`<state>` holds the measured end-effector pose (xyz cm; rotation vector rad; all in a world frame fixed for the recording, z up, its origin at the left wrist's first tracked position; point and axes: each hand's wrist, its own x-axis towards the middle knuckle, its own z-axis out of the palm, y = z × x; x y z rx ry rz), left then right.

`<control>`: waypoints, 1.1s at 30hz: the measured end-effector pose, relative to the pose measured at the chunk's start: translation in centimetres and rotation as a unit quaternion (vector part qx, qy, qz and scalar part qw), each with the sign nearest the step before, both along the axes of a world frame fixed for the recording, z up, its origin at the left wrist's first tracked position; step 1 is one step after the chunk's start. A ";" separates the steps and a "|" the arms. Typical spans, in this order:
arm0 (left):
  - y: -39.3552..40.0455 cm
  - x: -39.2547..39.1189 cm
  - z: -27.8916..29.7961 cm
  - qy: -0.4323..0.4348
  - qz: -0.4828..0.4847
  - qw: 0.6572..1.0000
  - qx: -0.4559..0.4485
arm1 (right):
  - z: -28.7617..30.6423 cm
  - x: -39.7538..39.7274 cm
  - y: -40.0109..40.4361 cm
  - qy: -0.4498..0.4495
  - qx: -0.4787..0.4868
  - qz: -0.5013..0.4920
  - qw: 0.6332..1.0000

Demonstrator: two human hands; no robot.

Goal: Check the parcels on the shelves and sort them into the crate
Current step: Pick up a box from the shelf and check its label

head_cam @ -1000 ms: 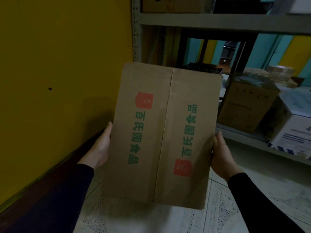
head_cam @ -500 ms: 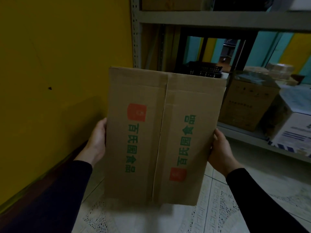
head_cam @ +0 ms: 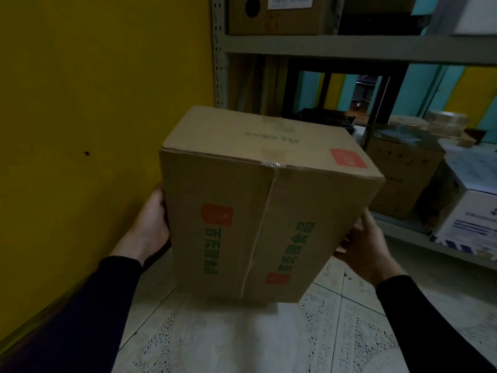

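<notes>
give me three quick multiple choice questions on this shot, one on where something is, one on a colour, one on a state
1. Where is the brown cardboard box with green lettering?
A. on the top shelf
B. held over the tiled floor
C. standing on the floor

2. What colour is the wall to the left?
A. yellow
B. white
C. red

3. How is the box's centre seam?
A. flaps standing open
B. cut open
C. closed with clear tape

Answers:
1 B: the left hand and right hand hold its two sides, with pale floor tiles below.
2 A: the wall beside the grey metal shelf upright is yellow.
3 C: the flaps meet flat and shiny tape runs along the seam.
</notes>
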<state>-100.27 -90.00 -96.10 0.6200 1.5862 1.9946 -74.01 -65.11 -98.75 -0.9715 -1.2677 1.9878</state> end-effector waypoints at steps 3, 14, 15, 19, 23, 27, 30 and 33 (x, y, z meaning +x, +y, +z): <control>-0.3 1.2 -0.3 -0.003 -0.021 1.000 0.016 | 1.3 0.4 0.6 -0.009 -0.034 0.015 0.999; 0.1 0.8 4.4 -0.091 -0.025 0.995 0.040 | 1.7 0.1 -0.9 0.128 0.011 0.029 0.991; -0.1 0.7 4.5 -0.081 -0.034 0.995 0.039 | 1.7 0.1 -0.9 0.127 0.027 0.034 0.991; -0.4 0.8 4.0 -0.071 -0.037 0.996 0.045 | 3.2 0.8 -0.6 0.103 0.036 0.017 0.994; -0.4 0.9 3.5 -0.086 -0.038 0.995 0.025 | 5.4 1.6 0.1 0.088 0.066 0.048 0.993; -0.4 1.7 3.4 -0.109 -0.073 0.991 0.030 | 4.9 1.8 0.5 0.065 0.080 0.068 0.992; -1.1 1.0 3.5 -0.072 -0.068 0.994 0.053 | 4.2 2.3 0.7 0.070 0.074 0.093 0.990; -1.5 0.0 3.3 -0.019 -0.079 0.995 0.058 | 4.0 2.7 0.5 0.084 0.085 0.131 0.984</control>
